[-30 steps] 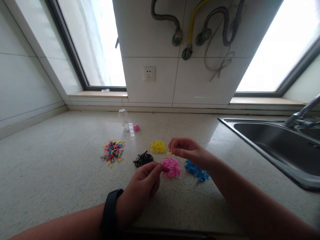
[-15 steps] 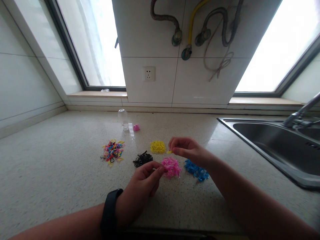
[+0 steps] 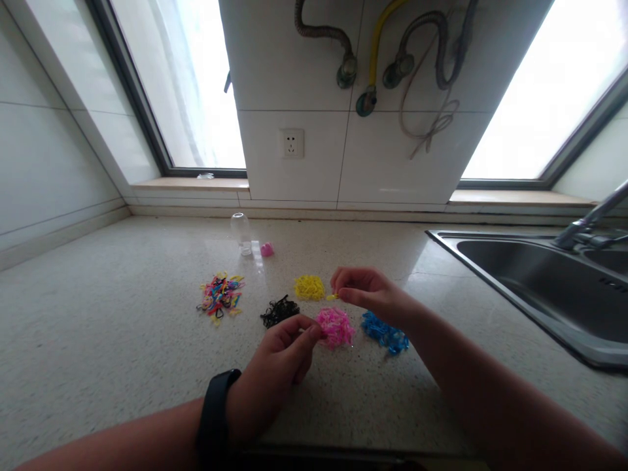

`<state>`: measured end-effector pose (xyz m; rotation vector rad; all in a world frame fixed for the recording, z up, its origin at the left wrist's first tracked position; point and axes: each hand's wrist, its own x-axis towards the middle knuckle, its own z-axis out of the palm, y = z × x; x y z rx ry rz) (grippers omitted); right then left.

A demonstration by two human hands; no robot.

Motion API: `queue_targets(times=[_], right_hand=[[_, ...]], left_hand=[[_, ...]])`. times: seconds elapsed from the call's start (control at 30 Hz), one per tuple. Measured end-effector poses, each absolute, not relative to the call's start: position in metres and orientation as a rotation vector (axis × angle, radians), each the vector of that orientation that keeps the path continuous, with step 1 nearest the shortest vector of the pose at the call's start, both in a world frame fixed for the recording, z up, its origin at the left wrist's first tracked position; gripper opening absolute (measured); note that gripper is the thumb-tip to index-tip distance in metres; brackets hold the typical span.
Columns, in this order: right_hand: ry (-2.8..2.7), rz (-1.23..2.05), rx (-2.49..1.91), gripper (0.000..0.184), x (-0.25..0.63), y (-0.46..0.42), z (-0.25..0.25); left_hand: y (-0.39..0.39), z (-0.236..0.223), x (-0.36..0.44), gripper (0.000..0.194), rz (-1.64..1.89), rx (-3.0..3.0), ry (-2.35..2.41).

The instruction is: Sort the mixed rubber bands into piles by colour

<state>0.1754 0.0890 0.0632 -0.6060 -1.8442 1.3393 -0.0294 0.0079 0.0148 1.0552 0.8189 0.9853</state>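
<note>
The right hand (image 3: 366, 288) pinches a yellow band (image 3: 332, 297) beside the yellow pile (image 3: 309, 287) on the table (image 3: 147, 366). The left hand (image 3: 279, 356), fingertips closed together, is at the pink pile (image 3: 335, 327); whether it grips anything I cannot tell.

Wears a wide, dark band (image 3: 216, 412) around the left wrist, close behind the bare left hand (image 3: 275, 360); looks near-black with a faint blue cast, smooth and plain, with curved edges and a soft sheen along the upper end; fades into shadow lower down; cannot tell from this side whether watch or simple strap. Goes bare along the left forearm (image 3: 122, 432); likewise bare across the right hand (image 3: 370, 291) and right forearm (image 3: 481, 379); tapers toward both wrists; has rounded knuckles and slim fingers, too soft in focus for nail detail.
</note>
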Motion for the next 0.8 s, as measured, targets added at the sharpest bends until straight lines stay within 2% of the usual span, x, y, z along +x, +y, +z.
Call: queue_targets(times=[0.5, 0.8], right_hand=[[-1.716, 1.348, -0.587, 0.013, 0.1731, 0.0874, 0.0588], [-1.647, 1.367, -0.602, 0.018, 0.1715, 0.0858, 0.0599]], left_hand=[[0.0073, 0.0144, -0.0296, 0.033, 0.958, 1.095, 0.807], [0.0060, 0.0182, -0.0295, 0.038, 0.951, 1.118, 0.844]])
